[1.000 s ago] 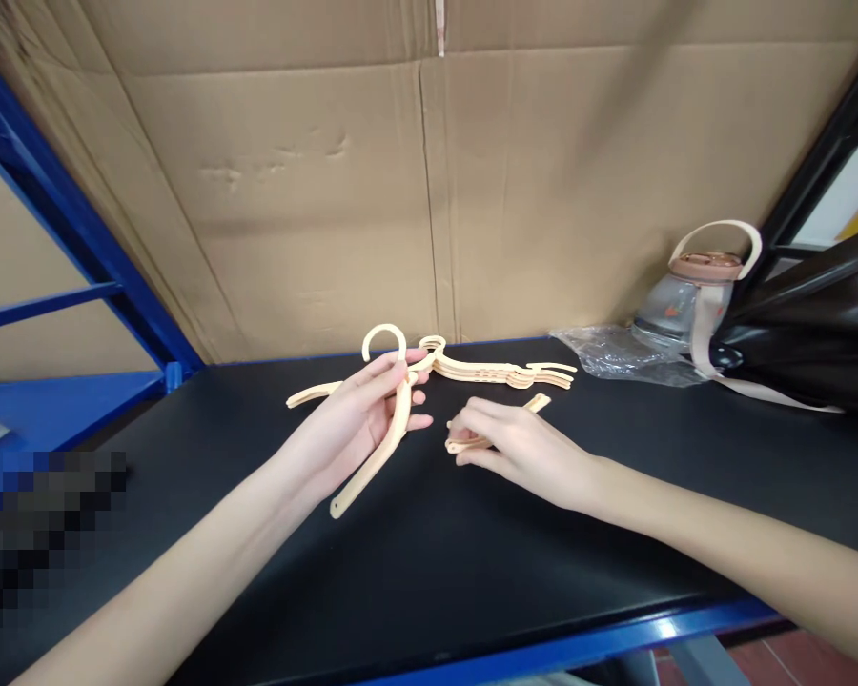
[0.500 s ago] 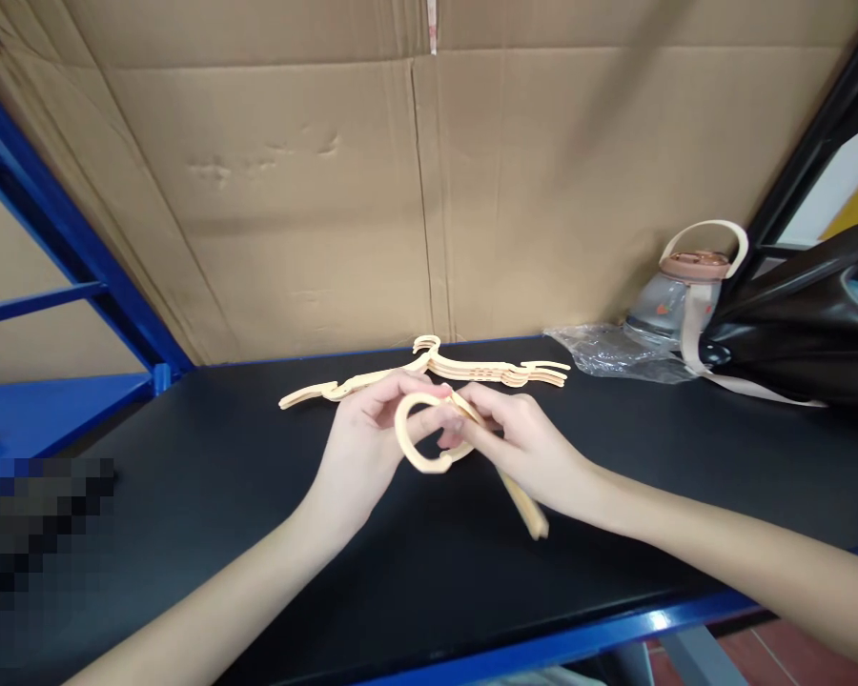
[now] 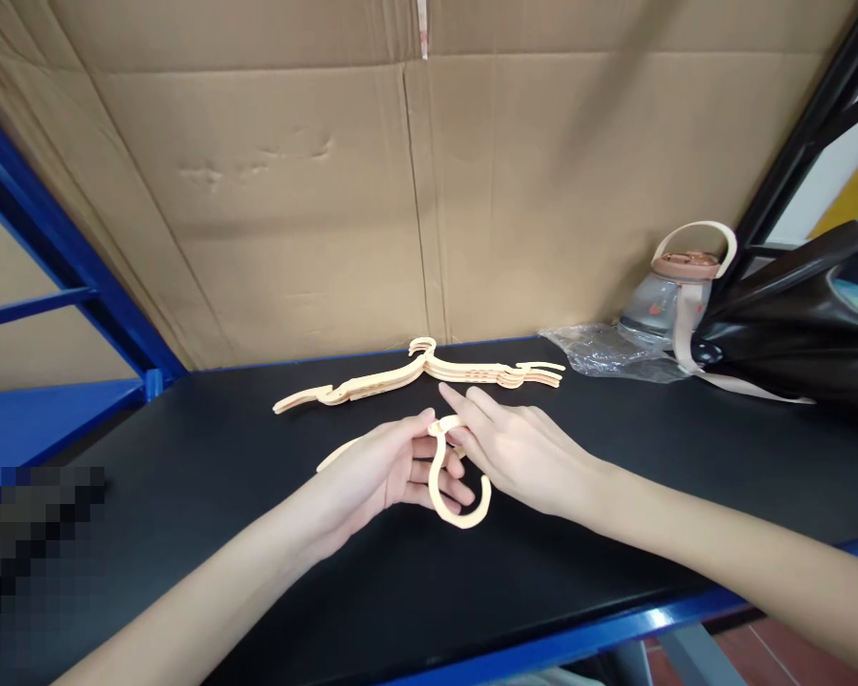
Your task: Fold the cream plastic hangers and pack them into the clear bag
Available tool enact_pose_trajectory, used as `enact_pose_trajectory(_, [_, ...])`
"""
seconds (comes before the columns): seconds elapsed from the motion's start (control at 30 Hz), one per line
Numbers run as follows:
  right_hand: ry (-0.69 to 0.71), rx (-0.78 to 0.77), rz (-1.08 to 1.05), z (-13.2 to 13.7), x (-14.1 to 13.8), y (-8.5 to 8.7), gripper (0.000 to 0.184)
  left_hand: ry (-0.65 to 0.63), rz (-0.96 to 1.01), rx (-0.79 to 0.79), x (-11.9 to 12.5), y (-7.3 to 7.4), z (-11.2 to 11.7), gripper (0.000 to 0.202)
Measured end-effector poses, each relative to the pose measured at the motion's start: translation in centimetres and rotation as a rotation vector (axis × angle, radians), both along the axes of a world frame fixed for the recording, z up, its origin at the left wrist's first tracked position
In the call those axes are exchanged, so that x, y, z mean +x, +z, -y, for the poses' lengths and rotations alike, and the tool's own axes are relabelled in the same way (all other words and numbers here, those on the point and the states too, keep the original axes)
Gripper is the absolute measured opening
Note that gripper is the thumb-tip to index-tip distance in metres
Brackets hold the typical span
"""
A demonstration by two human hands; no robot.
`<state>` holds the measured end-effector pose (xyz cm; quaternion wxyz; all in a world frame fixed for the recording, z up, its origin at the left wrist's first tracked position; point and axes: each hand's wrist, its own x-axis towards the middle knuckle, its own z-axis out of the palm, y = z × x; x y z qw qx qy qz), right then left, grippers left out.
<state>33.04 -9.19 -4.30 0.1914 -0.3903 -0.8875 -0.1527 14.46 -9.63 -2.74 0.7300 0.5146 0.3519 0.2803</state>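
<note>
I pinch the cream hanger (image 3: 461, 521) below its hook with my left fingers (image 3: 436, 473) and grip it alongside with my right fingers (image 3: 483, 412), seemingly to steady it above the counter (image 3: 315, 619), nearer me than the stacked hangers (image 3: 464, 370).

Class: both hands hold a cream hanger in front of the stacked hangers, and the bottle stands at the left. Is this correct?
No: the head view shows the bottle at the right. The left hand and right hand hold a cream hanger in front of the stacked hangers.
</note>
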Motion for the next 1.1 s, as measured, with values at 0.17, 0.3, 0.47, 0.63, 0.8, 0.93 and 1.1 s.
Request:
enact_pose_trajectory(0.17, [0.054, 0.234, 0.131, 0.1, -0.4, -0.9, 0.032, 0.114, -0.137, 0.085, 0.7, -0.6, 0.5, 0.036])
enact_pose_trajectory(0.3, [0.06, 0.31, 0.211, 0.5, -1.1, -1.5, 0.029, 0.227, -0.375, 0.272, 1.3, -1.8, 0.9, 0.04])
enact_pose_trajectory(0.47, [0.026, -0.193, 0.117, 0.4, -0.7, -0.5, 0.022, 0.207, -0.546, 0.557, 1.0, -3.1, 0.8, 0.045])
enact_pose_trajectory(0.63, [0.066, -0.443, -0.219, -1.3, 0.7, 0.0, 0.02, 0.192, -0.457, 0.522, 0.1, -1.6, -0.5, 0.041])
enact_pose_trajectory(0.8, [-0.017, -0.426, -0.49, -3.7, 1.5, -1.3, 0.026, 0.212, -0.55, 0.601, -1.4, -1.4, -2.5, 0.037])
enact_pose_trajectory(0.93, [-0.063, -0.559, -0.632, -4.5, 1.5, -1.8, 0.031, 0.167, -0.724, 0.758, -2.3, -1.9, -3.3, 0.036])
enact_pose_trajectory(1.1, [-0.154, -0.558, -0.631, -4.0, 0.8, -1.8, 0.026, 0.232, -0.949, 0.912, -2.5, -1.6, -3.2, 0.022])
